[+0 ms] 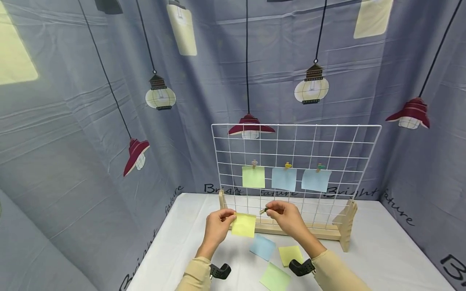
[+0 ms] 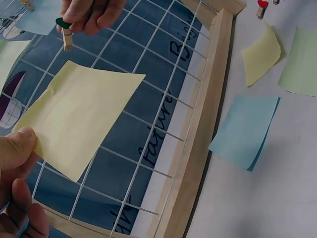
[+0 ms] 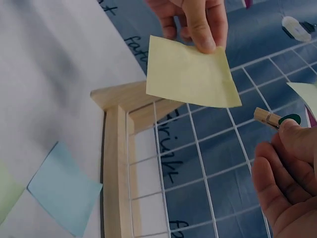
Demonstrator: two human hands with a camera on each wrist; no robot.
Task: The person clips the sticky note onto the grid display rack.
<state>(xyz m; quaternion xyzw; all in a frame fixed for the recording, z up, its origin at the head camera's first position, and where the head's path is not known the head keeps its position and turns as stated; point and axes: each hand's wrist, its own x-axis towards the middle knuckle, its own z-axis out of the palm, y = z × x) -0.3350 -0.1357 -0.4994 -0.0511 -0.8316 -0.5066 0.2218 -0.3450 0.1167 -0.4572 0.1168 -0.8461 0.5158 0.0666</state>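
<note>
My left hand (image 1: 217,227) pinches a yellow sticky note (image 1: 244,224) by its upper left corner, in front of the lower left part of a white wire grid (image 1: 349,184). Between thumb and finger of my right hand (image 1: 287,218) is a small wooden clothespin (image 3: 266,118) with a green decoration at its thumb end. Its bare wooden end points toward the yellow note, a short gap apart. Higher on the grid hang a green note (image 1: 253,177) and two blue notes, the middle one (image 1: 284,179) and the right one (image 1: 315,180), each under its own clothespin.
Wooden feet (image 1: 347,226) and a bar hold the grid upright on the white table (image 1: 386,250). In front of it lie a blue note (image 1: 262,247), a yellow note (image 1: 290,255) and a green note (image 1: 275,277). A red-topped clothespin (image 2: 261,9) shows beyond them in the left wrist view.
</note>
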